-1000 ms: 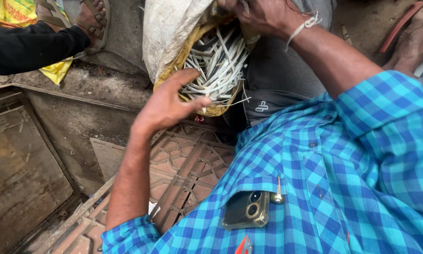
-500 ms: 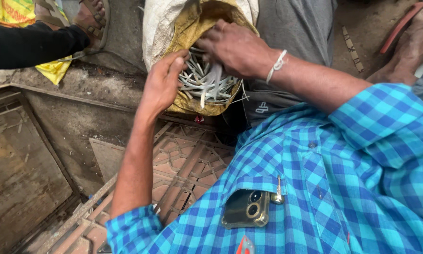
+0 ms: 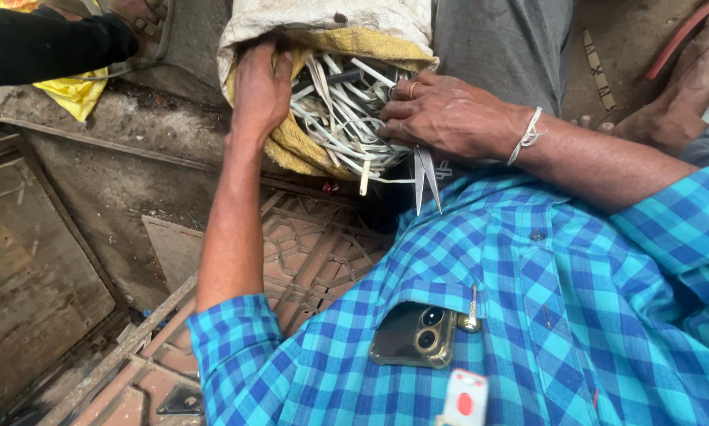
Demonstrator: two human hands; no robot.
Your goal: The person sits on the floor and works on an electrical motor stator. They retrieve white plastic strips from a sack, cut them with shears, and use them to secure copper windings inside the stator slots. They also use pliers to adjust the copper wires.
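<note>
A white woven sack (image 3: 331,20) with a yellow lining lies open in front of me, full of thin white strips (image 3: 343,118). My left hand (image 3: 260,87) grips the sack's left rim, fingers curled over the yellow lining. My right hand (image 3: 449,117) rests on the strips at the right of the sack's mouth. It holds a pair of scissors (image 3: 427,177), whose shut metal blades point down towards my shirt. A white thread band is around my right wrist.
Another person's black sleeve (image 3: 47,43) and a sandalled foot (image 3: 145,20) are at the top left, over a yellow bag (image 3: 74,95). A bare foot (image 3: 686,87) is at the top right. A patterned metal grate (image 3: 307,252) lies below the sack. A phone (image 3: 414,335) sits in my shirt pocket.
My left hand moved from the strips up to the sack's left rim. My right hand came down from the sack's top onto the strips, and the scissors' blades now show below it.
</note>
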